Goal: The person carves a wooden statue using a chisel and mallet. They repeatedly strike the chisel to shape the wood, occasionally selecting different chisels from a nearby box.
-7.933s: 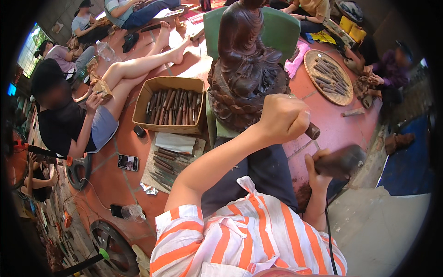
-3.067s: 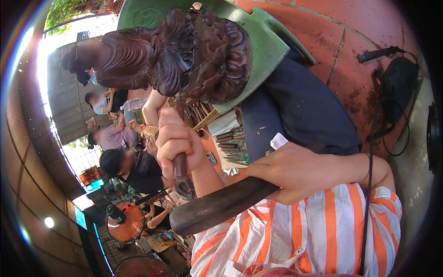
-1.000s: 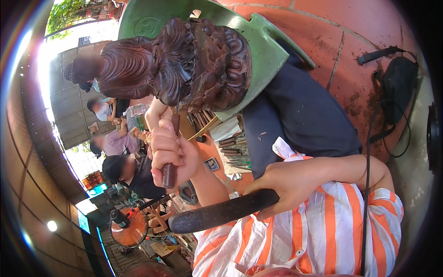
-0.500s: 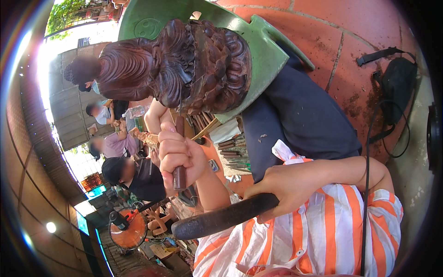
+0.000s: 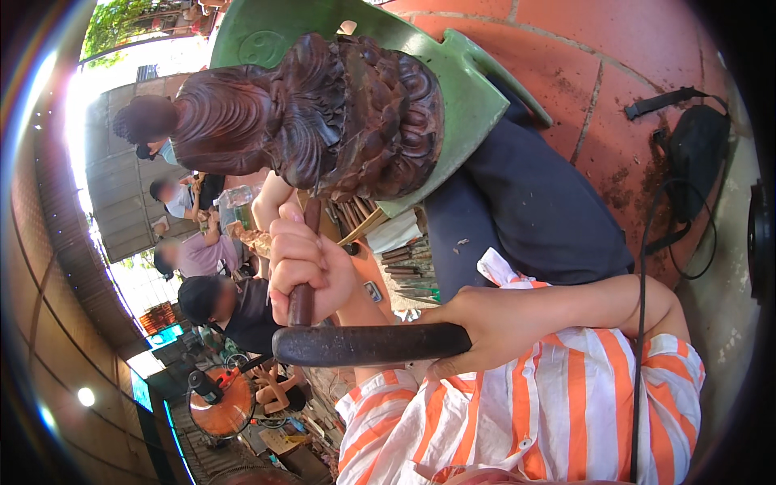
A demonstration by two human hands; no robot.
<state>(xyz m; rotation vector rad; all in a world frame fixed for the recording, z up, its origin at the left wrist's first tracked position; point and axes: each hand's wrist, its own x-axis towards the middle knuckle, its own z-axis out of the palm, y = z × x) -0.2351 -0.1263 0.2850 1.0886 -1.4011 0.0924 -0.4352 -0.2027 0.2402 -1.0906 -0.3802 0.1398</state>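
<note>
My left hand (image 5: 303,267) is closed around the brown handle of a chisel (image 5: 301,305). Above that hand, the chisel's blade end meets a dark brown carved wooden statue (image 5: 323,121); the tip is hard to make out. The statue is a robed seated figure on a petalled base, its head toward the left of the view. It rests against a green plastic chair (image 5: 465,105). My right hand (image 5: 457,331) grips a dark, flat wooden mallet (image 5: 368,345), whose upper edge meets or nearly meets the butt of the chisel handle.
Several chisels (image 5: 408,259) lie bundled near my leg (image 5: 525,202). A black pouch with a strap (image 5: 697,153) lies on the red tiles (image 5: 558,73). A black cable (image 5: 641,339) runs past my right arm. Other people, one in a black cap (image 5: 206,299), sit at left near a fan (image 5: 222,400).
The mallet has swung up and to the left, from below the chisel to its handle end. My left hand and the chisel have shifted slightly left. The statue stays in place.
</note>
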